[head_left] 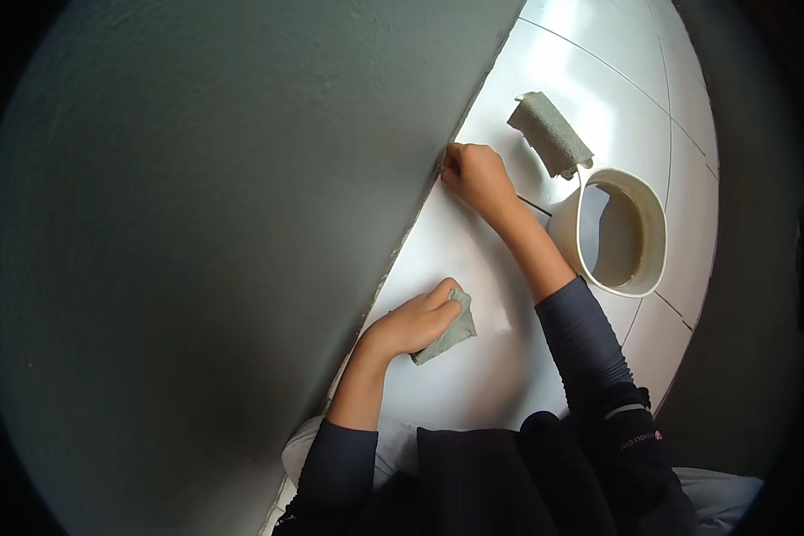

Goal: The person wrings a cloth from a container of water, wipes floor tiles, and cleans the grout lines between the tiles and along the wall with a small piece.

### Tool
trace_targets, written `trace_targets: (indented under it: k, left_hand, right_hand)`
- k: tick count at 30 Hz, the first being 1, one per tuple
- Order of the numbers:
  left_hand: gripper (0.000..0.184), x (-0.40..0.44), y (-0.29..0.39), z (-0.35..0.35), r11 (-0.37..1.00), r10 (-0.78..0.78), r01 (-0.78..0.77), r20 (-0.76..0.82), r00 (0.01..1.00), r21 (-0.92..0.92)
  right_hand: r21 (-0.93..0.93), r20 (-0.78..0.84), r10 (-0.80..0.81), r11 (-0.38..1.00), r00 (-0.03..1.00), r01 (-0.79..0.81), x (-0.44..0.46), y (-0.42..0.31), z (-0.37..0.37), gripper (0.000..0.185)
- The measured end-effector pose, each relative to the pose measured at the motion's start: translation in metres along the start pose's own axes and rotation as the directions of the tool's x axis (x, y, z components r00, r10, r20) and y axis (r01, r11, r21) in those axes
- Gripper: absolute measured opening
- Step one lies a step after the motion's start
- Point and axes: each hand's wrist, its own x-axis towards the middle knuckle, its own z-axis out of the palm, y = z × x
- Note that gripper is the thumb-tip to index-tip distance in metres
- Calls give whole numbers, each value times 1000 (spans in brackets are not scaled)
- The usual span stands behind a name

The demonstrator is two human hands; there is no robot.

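While the left hand (pixel 424 320) sits low in the centre of the frame, its fingers are wrapped over a grey-green cloth (pixel 453 332), gripping it by the near edge, with the rest spread out to the right over the white tiled floor (pixel 473 384). And up above, here's the right hand (pixel 479 175), just over the middle of the frame, right at the seam where the floor meets the dark grey-green wall (pixel 196 223)! Those fingers are clenched tight; whether anything small is pinched inside, I can't tell from here.

Over to the upper right, a second grey-green cloth piece (pixel 552 134), rough and curved, lies on the tiles, its lower end close by the rim of a white plastic tub (pixel 657 255). That tub stands at the right, beside the right forearm, with murky greyish water (pixel 621 237) inside. Down at the bottom of the frame, dark sleeves (pixel 581 326) lead back to a black top, and pale trousers (pixel 397 447) show at either side.
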Motion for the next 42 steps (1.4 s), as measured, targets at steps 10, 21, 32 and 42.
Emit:
trace_targets:
  k: [10, 21, 32, 42]
  left_hand:
    - [35, -5, 8, -3, 997, -63, 62, 28, 998, 35]
    - [33, -2, 6, -1, 997, 72, -73, -50, 996, -17]
    - [33, -6, 12, -5, 1000, 27, -27, -15, 1000, -15]
    - [33, -3, 5, -2, 999, 45, -46, -23, 999, -25]
  right_hand:
    - [-21, -49, 23, 1000, 999, -24, -3, -7, 8, 12]
    - [31, -2, -12, 999, 1000, 12, -11, -6, 11, 10]
    - [-180, -216, 45, 980, 975, -85, -49, -2, -4, 9]
    - [-168, -332, 37, 981, 943, -98, -12, 0, 11, 7]
